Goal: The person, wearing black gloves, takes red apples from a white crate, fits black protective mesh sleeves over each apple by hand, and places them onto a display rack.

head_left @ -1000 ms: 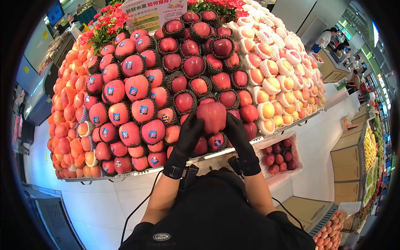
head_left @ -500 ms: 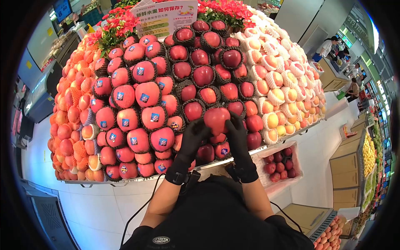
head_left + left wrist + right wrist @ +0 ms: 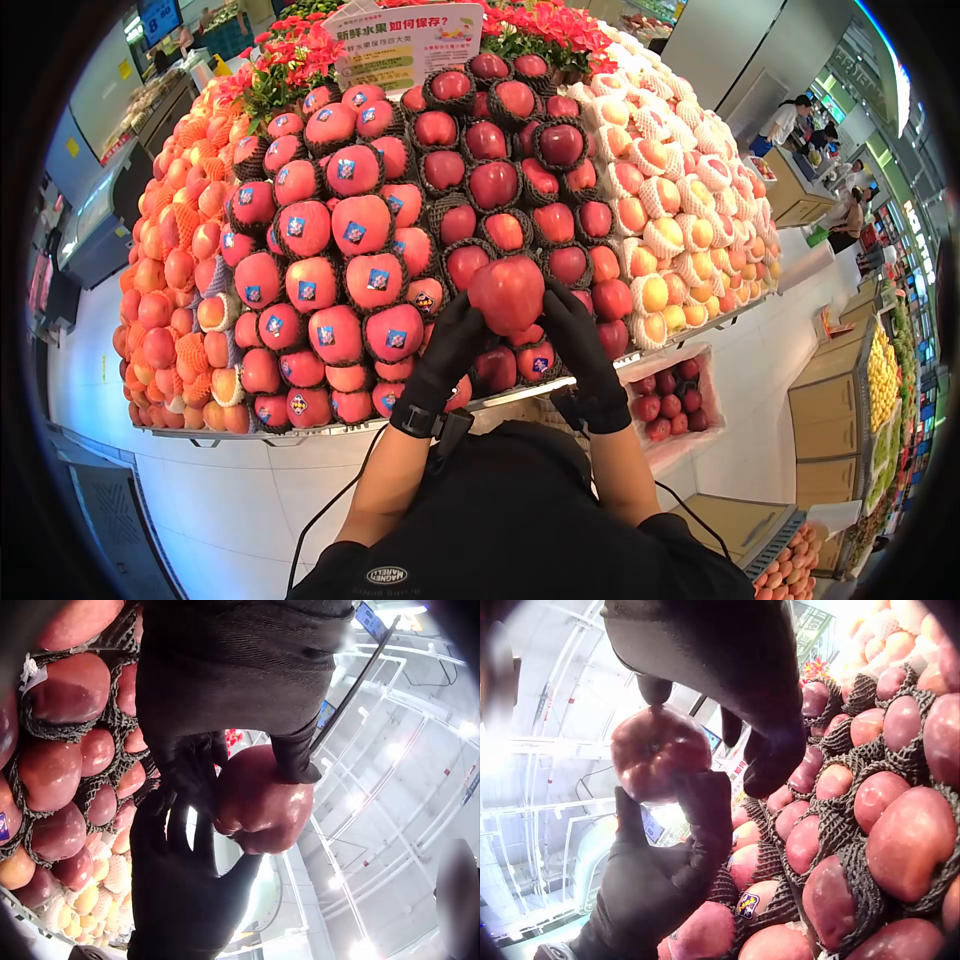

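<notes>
Both black-gloved hands hold one large red apple point(image 3: 507, 295) above the front of the display. In the head view the left hand point(image 3: 452, 350) is at its left side and the right hand point(image 3: 588, 350) at its right. The left wrist view shows the left hand point(image 3: 236, 675) with its thumb on the apple point(image 3: 262, 799), whose lobed end is visible. From the right wrist, the left hand point(image 3: 656, 877) grips the apple point(image 3: 660, 754) from below, while the right hand point(image 3: 712, 660) has its thumb against the top edge and its other fingers bent beside it.
Red apples in dark foam nets point(image 3: 362, 223) fill the slope, with pale-netted fruit point(image 3: 663, 233) to the right and orange-netted fruit point(image 3: 190, 355) to the left. A sign point(image 3: 405, 50) and red flowers stand behind. A lined box of dark red fruit point(image 3: 712, 400) sits lower right.
The apple looks larger in the head view and its visible side has turned. Fingers of both hands have shifted around it. The display has moved right and down in the view since the earliest frame.
</notes>
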Available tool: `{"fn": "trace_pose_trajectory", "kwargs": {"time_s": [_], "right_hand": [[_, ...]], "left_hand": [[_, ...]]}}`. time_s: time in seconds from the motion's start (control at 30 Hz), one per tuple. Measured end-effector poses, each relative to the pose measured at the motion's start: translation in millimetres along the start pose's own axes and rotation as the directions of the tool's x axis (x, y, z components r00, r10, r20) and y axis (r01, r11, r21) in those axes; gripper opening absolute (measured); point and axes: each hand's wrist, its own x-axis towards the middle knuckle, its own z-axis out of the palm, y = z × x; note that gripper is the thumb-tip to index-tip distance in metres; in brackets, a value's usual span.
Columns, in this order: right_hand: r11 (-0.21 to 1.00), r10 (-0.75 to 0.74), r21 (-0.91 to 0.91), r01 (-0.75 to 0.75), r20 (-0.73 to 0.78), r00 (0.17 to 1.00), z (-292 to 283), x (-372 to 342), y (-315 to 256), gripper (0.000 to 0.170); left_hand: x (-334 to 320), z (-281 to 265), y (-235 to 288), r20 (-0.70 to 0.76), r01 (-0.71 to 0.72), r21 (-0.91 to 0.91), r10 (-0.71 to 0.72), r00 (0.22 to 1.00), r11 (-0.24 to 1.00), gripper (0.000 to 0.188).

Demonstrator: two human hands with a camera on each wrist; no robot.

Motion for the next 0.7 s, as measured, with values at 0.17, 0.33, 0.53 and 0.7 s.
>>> {"fn": "trace_pose_trajectory", "kwargs": {"time_s": [0.17, 0.33, 0.53, 0.7], "right_hand": [[0.994, 0.037, -0.107, -0.032, 0.042, 0.998, -1.3, -5.8, -2.1, 0.04], [0.999, 0.029, -0.013, -0.029, -0.01, 1.0, 7.3, -1.0, 6.2, 0.045], [0.994, 0.048, 0.101, -0.035, -0.124, 0.991, 16.6, 2.5, 17.8, 0.052], [0.999, -0.023, 0.021, 0.026, -0.125, 0.992, 14.9, 4.9, 22.2, 0.061]], "left_hand": [[-1.1, 2.0, 0.6, 0.026, -0.022, -0.035, 0.023, 0.999, 0.999, 0.057], [-7.3, -1.0, 11.8, -0.078, -0.023, 0.064, 0.028, 0.997, 0.998, 0.044], [-3.9, -11.6, 2.7, -0.182, -0.066, 0.091, 0.081, 0.98, 0.994, 0.03], [-11.4, 0.4, 14.0, -0.216, -0.119, 0.138, 0.147, 0.965, 0.983, 0.032]]}}
